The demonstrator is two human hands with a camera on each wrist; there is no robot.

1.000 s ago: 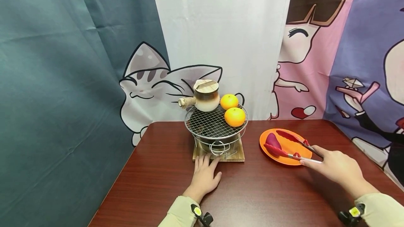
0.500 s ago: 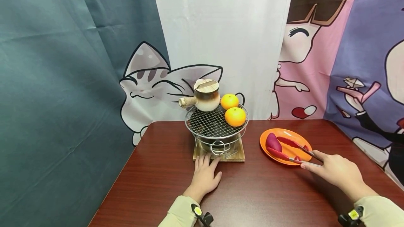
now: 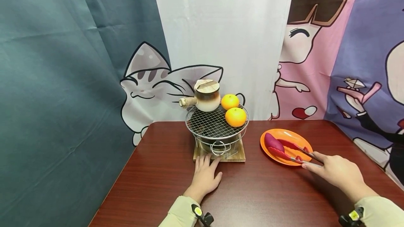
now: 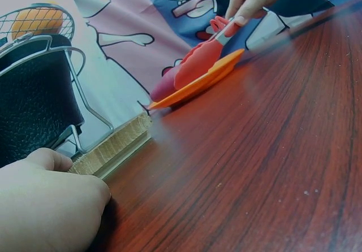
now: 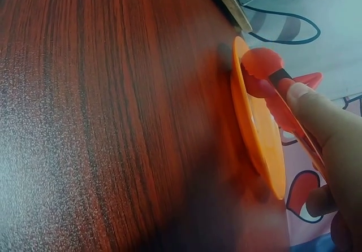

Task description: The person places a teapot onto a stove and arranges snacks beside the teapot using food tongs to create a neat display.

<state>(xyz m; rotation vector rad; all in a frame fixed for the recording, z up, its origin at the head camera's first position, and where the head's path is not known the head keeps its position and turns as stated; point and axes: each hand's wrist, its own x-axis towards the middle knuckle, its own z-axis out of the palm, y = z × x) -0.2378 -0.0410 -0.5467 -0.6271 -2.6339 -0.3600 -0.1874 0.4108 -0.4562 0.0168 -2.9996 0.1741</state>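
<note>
My right hand (image 3: 341, 173) grips a pair of red-tipped tongs (image 3: 291, 157) by the metal arms. The tong heads stand on either side of a purple sweet potato (image 3: 273, 142), which lies at the left of an orange plate (image 3: 301, 138). From the right wrist view, one red tong head (image 5: 263, 63) covers much of the sweet potato. My left hand (image 3: 205, 178) lies with spread fingers, its fingertips at the front edge of a wooden board (image 3: 241, 155). On that board stands a round grill (image 3: 208, 125) with a wire mesh top.
On the mesh sit a small side-handled pot (image 3: 206, 102) with a wooden lid and two oranges (image 3: 235, 117), (image 3: 230, 102). A brown wooden table (image 3: 252, 199) carries everything. Behind it hangs a cartoon-printed cloth (image 3: 227, 45).
The tong heads have come closer together around the sweet potato, which has tilted and shifted slightly left on the plate. My left hand has stayed where it was.
</note>
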